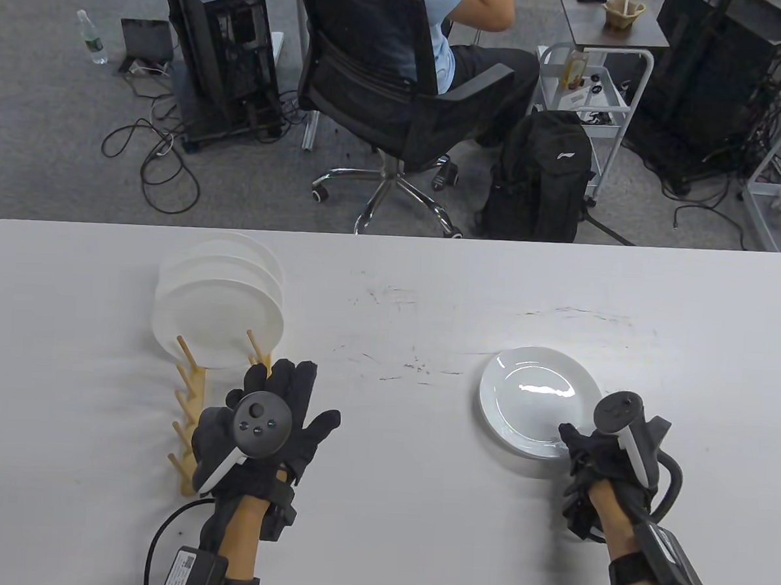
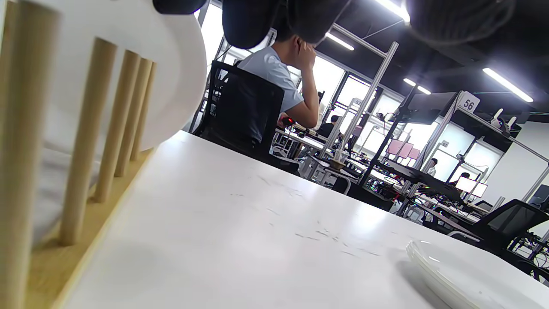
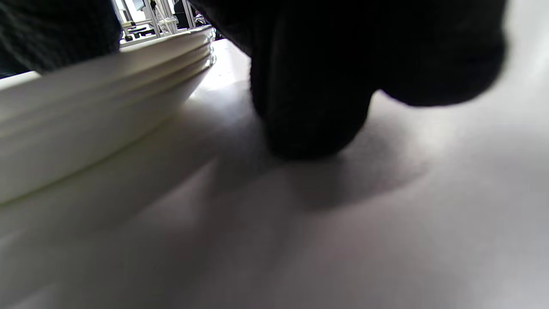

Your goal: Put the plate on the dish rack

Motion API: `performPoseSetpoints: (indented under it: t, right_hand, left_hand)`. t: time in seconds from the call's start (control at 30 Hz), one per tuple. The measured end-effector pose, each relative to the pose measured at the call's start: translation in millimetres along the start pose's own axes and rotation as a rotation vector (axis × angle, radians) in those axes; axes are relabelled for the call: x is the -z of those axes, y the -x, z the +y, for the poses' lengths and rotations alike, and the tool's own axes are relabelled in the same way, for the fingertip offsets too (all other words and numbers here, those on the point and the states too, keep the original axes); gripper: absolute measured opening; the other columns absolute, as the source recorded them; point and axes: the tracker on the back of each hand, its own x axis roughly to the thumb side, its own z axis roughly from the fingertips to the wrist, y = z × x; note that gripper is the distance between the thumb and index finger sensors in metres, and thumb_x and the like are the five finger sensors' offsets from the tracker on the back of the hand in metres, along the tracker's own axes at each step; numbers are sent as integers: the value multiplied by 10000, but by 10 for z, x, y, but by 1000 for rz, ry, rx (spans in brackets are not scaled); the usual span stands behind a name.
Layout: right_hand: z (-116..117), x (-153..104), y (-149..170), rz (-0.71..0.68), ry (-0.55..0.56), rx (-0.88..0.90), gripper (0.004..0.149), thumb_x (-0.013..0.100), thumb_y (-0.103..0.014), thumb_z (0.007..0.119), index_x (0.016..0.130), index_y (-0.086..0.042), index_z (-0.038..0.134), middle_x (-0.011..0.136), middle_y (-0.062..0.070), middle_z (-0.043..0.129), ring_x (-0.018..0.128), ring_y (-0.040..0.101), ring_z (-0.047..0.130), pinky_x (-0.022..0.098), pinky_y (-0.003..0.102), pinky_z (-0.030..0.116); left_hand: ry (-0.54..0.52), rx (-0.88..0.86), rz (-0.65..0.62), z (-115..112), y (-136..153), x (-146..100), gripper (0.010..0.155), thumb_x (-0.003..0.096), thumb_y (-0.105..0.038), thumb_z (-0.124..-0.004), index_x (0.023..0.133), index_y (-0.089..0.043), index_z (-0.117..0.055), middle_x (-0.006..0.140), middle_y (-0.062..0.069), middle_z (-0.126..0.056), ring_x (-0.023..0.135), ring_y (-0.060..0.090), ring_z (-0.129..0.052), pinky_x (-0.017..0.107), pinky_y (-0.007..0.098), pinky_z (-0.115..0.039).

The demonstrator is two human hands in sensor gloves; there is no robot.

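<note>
A stack of white plates (image 1: 535, 398) lies flat on the table at the right. My right hand (image 1: 582, 449) is at its near rim, thumb over the edge. In the right wrist view a fingertip (image 3: 313, 116) presses the table just beside the stack (image 3: 85, 103), with a gap between them. A wooden dish rack (image 1: 187, 419) stands at the left with several white plates (image 1: 219, 316) upright in its far slots. My left hand (image 1: 280, 398) lies flat with spread fingers against the rack's right side and holds nothing. The left wrist view shows rack pegs (image 2: 81, 171) and the stack (image 2: 454, 274).
The white table (image 1: 395, 319) has scuff marks in the middle. The near slots of the rack hold bare pegs. Beyond the far edge are a person on an office chair (image 1: 400, 103) and a black backpack (image 1: 540, 176).
</note>
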Motion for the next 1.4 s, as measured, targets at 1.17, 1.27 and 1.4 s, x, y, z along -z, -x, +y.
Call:
performPoseSetpoints:
  t: [1.17, 1.27, 1.4]
  right_hand:
    - [-339, -338, 193, -157, -308, 1382, 602, 468, -171, 791, 1004, -103, 526, 954, 164, 719, 672, 473, 949, 445, 477, 876]
    - [-196, -379, 80, -158, -424, 1407, 581, 470, -169, 778, 1000, -113, 547, 947, 155, 737, 676, 456, 956, 440, 468, 884]
    - [-49, -481, -117, -206, -564, 1403, 574, 475, -167, 762, 998, -85, 541, 942, 168, 744, 670, 439, 968, 435, 456, 893]
  left_hand:
    - [69, -100, -48, -145, -95, -16, 821, 490, -646, -626, 1175, -251, -404, 1218, 141, -397, 1096, 578, -323, 731, 725, -349]
    - [95, -137, -86, -221, -175, -29, 820, 496, -638, -624, 1173, -241, -386, 1214, 141, -400, 1094, 571, -328, 744, 698, -347]
    - [135, -258, -144, -329, -307, -25, 808, 509, -622, -624, 1170, -234, -369, 1209, 129, -419, 1094, 553, -359, 755, 665, -364]
